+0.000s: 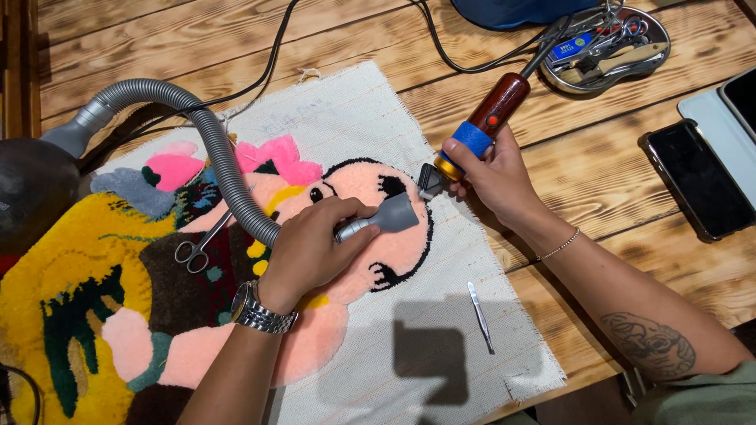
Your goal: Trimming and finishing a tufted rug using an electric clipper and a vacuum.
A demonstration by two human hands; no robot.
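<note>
A tufted rug point(134, 315) with a pink cartoon face lies on white backing cloth point(409, 330). My left hand point(311, 248) grips the grey vacuum nozzle point(386, 216) at the end of a ribbed grey hose point(213, 142), pressing it on the pink face. My right hand point(492, 177) holds a corded trimming tool point(480, 126) with a reddish-brown handle and blue tape band. Its dark head touches the rug at the face's upper edge, right beside the nozzle tip.
Scissors point(197, 248) lie on the rug left of my left hand. Metal tweezers point(480, 315) rest on the backing cloth. A metal tray point(618, 47) of tools sits at the far right, with a dark phone point(697, 181) and a tablet point(724, 110) on the wooden table point(614, 157).
</note>
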